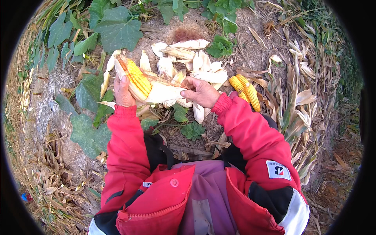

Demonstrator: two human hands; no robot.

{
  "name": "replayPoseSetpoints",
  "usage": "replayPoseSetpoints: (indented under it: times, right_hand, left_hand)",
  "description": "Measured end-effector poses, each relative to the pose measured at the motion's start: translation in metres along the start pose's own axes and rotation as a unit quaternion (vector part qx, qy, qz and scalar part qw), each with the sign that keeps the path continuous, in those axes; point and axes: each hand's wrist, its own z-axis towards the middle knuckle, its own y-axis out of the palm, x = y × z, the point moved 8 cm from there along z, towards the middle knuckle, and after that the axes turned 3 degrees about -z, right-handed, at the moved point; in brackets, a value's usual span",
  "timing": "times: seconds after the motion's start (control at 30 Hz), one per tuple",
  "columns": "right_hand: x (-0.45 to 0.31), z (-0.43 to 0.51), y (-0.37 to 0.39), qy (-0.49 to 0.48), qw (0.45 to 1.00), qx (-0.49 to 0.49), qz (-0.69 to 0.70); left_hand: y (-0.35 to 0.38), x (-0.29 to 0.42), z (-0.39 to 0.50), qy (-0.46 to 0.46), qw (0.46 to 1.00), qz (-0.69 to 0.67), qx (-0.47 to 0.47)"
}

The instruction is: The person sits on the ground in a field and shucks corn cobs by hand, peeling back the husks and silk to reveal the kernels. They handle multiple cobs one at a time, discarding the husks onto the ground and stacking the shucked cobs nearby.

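My left hand [124, 93] grips a half-husked ear of corn [135, 77] from its left side, with the thumb on the husk. Yellow kernels show along the ear's upper face, and pale husk still wraps its left side. A strip of husk [165, 93] stretches from the ear's lower end to my right hand [202, 91], which pinches the strip's far end and brown silk between thumb and fingers. Behind and below the hands lies a pile of ears in pale husks [202, 69]. Several bare yellow cobs [246, 89] rest to the right of my right forearm.
Broad green squash-like leaves [119, 28] spread at the upper left, with smaller leaves [192, 130] below the pile. Dry corn stalks and husks [296, 100] lie along the right. A tuft of reddish-brown silk [186, 34] sits on the soil beyond the pile.
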Motion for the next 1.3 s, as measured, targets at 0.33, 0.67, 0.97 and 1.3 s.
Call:
replayPoseSetpoints:
  times: [0.33, 0.67, 0.97, 1.3]
  right_hand:
    - [0.016, 0.008, -0.001, 0.072, 0.997, -0.005, -0.016]
    - [0.023, 0.021, -0.015, 0.062, 0.960, 0.025, -0.272]
    - [0.063, 0.036, -0.138, 0.093, 0.910, 0.268, -0.304]
    - [0.050, 0.209, -0.261, 0.034, 0.896, 0.402, -0.184]
  left_hand:
    - [0.002, 0.002, -0.005, -0.046, 0.997, 0.028, -0.056]
    - [0.007, -0.013, -0.008, -0.128, 0.985, 0.040, -0.105]
    - [-0.076, 0.046, 0.028, 0.064, 0.974, -0.023, 0.215]
    - [-0.082, 0.025, 0.031, 0.012, 0.952, 0.069, 0.298]
